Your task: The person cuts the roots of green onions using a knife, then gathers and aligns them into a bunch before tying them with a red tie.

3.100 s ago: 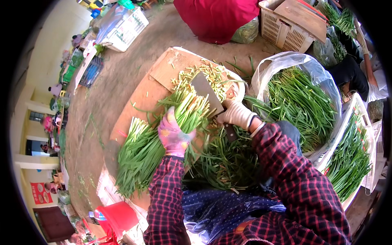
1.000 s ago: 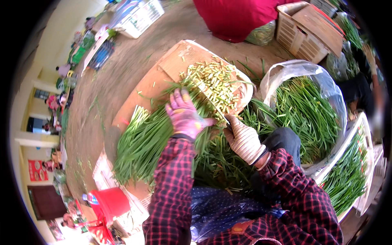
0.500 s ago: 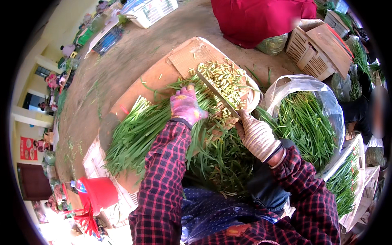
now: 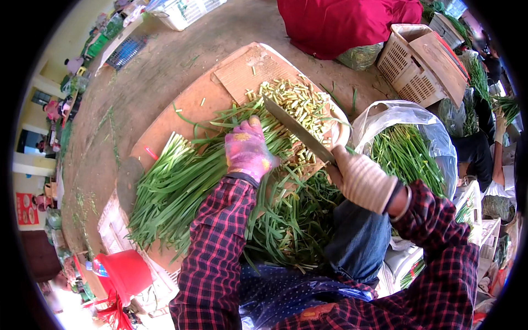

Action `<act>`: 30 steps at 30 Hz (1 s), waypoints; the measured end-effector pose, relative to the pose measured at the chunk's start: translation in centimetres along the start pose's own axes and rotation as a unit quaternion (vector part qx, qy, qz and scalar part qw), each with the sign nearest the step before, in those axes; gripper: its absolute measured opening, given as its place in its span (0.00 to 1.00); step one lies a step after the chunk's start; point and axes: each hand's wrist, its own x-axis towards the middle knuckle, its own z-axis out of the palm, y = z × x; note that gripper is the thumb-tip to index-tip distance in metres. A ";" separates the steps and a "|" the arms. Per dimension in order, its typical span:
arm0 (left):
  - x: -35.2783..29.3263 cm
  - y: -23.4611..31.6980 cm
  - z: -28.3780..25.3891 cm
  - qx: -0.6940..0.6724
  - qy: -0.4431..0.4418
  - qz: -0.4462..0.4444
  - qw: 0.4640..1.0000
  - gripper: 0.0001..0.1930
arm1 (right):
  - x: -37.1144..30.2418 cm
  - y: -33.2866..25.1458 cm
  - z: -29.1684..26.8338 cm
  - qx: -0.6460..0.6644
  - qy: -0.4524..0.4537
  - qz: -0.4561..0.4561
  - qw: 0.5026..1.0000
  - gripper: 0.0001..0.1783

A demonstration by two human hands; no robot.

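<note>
My left hand, in a pink patterned glove, is closed over a bunch of long green chives lying across a brown board. In a pale striped knit glove, my right hand grips a kitchen knife by its handle, which the fingers hide. The long blade slants up and left, its tip close to the stalk ends beyond my left hand. Short cut stalk pieces are heaped past the blade. Loose green leaves hang below the board's near edge, over my lap.
A clear plastic bag full of chives stands on the right. Beyond it are a beige crate and a dark red cloth bundle. A red bucket sits at lower left. Another person's arm shows at far right.
My right hand has drawn the knife a little right and toward me, and the blade's flat side shows more. My left hand stays on the chives. The whole view has shifted slightly.
</note>
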 end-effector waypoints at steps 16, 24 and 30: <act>-0.4 0.4 0.3 -0.008 0.063 0.021 0.998 0.48 | 7.4 0.7 5.7 -0.028 0.147 -0.066 0.987 0.16; 0.2 -0.8 1.0 -0.027 0.048 0.005 0.998 0.51 | 8.6 -0.8 6.0 0.032 0.100 0.052 0.993 0.16; -0.2 -1.7 4.4 -0.127 0.240 0.085 0.959 0.50 | 7.2 2.4 5.4 0.011 0.107 0.054 0.993 0.18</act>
